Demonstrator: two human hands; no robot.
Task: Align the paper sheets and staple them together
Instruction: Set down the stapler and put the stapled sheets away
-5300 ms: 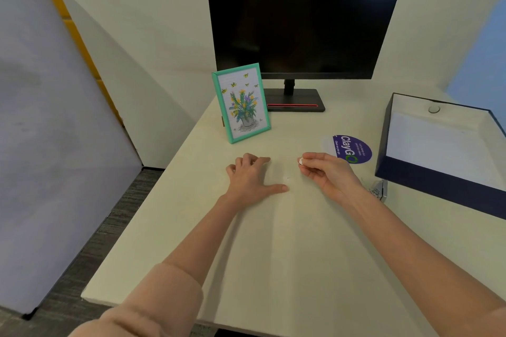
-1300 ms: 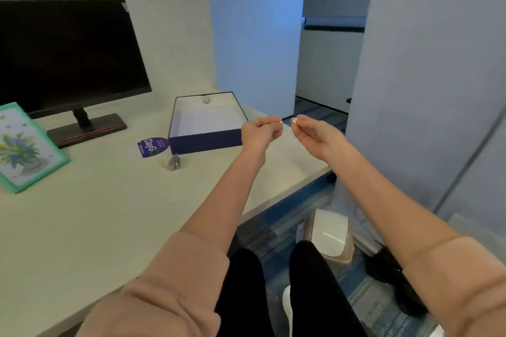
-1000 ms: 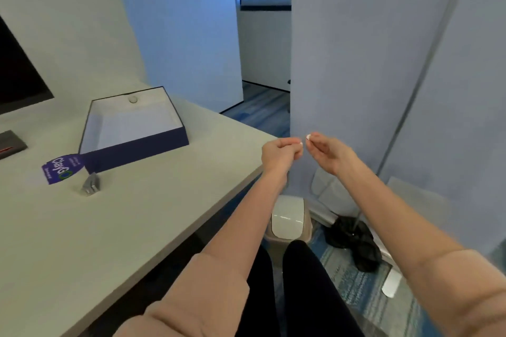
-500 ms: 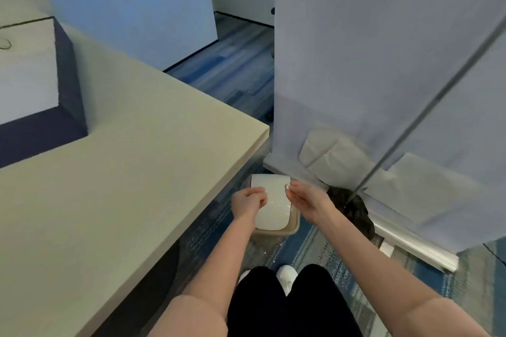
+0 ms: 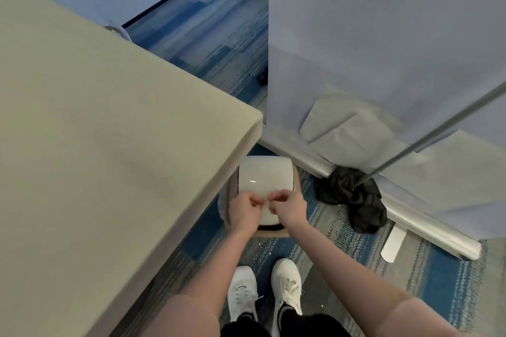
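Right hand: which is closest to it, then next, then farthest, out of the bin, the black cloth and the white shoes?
From the right hand:
1. Bin, directly under it.
2. White shoes, below, toward the person.
3. Black cloth, off to the right by the partition; close call with the shoes.

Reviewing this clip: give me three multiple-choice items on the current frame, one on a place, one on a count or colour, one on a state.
1. The hands are held over:
A. the desk
B. the lidded bin
C. the dark cloth

2. White shoes in view:
A. one
B. two
C. none

3. The bin's lid is:
A. down
B. taken off
C. out of view

Answers:
1 B: left hand and right hand are over the bin beside the desk.
2 B: a pair of shoes shows.
3 A: the white lid covers the top.
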